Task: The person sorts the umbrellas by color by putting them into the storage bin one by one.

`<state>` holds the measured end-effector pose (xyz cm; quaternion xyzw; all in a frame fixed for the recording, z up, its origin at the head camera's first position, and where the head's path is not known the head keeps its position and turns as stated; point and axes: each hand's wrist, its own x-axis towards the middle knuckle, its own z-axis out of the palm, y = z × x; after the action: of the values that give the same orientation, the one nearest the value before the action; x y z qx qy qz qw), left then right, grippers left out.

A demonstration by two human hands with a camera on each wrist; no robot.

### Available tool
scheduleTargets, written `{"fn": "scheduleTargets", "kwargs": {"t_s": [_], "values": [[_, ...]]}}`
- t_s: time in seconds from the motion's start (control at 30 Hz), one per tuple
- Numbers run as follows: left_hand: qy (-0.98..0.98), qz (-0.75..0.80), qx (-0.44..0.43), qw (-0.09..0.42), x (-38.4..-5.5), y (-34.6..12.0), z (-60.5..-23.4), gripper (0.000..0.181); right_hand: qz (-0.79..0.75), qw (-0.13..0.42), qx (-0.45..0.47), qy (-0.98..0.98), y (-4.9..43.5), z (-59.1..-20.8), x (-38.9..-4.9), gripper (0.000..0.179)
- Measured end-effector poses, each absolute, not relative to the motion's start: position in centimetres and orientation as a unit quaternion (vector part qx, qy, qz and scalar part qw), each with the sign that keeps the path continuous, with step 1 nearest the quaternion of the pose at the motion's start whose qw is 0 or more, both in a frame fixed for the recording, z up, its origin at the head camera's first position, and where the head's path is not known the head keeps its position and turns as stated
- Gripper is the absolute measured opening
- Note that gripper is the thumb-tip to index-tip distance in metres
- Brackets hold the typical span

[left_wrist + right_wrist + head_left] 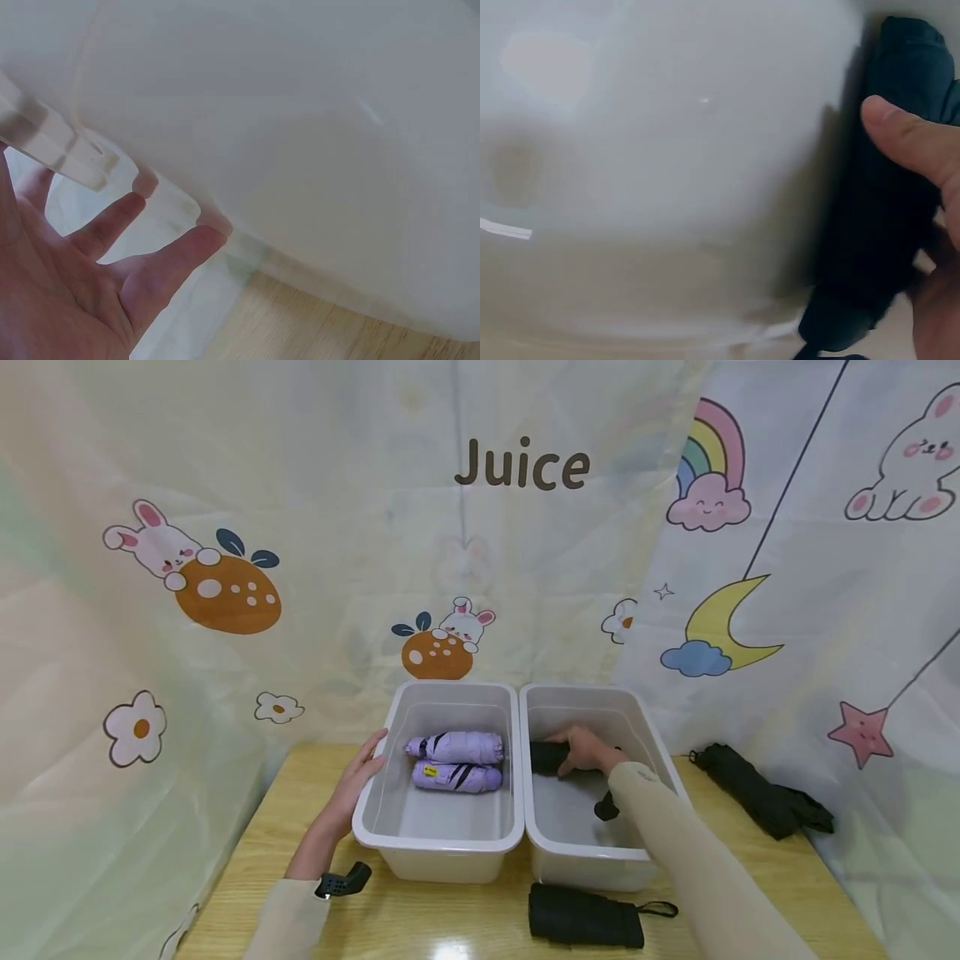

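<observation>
In the head view two white plastic bins stand side by side. My right hand (587, 750) reaches into the right bin (600, 853) and grips a black folded umbrella (547, 758) lying across it near the back. In the right wrist view the thumb presses along one side of this umbrella (877, 217), with fingers round the other. A small black piece (606, 807) shows below my forearm, its rest hidden. My left hand (352, 787) rests against the outer left side of the left bin (438, 843), extended fingertips at the rim (176, 184). Two purple folded umbrellas (457, 778) lie inside it.
A black folded umbrella (585, 917) with a wrist loop lies in front of the right bin. Another black umbrella (761, 789), looser in its sleeve, lies on the wooden table (405, 927) at the right. A printed curtain (337, 568) hangs directly behind the bins.
</observation>
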<state>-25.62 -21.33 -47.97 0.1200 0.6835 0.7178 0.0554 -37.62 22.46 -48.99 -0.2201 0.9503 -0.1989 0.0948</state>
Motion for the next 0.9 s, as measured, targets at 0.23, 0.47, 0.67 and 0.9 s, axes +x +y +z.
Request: {"fn": "scheduleTargets", "kwargs": {"t_s": [0.23, 0.47, 0.67, 0.9], "values": [[0.679, 0.72, 0.129, 0.055, -26.0, -20.5, -48.3, 0.054, -0.194, 0.141, -0.214, 0.947, 21.7, -45.8, -37.2, 0.064], [0.685, 0.715, 0.126, 0.063, -25.9, -20.4, -48.5, 0.055, -0.16, 0.183, -0.219, 0.945, 22.7, -39.9, -36.6, 0.05], [0.69, 0.711, 0.117, 0.063, -25.6, -20.6, -48.4, 0.055, -0.238, 0.134, -0.229, 0.934, 26.3, -35.7, -35.2, 0.045], [0.695, 0.705, 0.13, 0.057, -25.8, -21.1, -47.8, 0.054, -0.302, 0.012, -0.16, 0.94, 33.1, -35.0, -33.7, 0.038]]}}
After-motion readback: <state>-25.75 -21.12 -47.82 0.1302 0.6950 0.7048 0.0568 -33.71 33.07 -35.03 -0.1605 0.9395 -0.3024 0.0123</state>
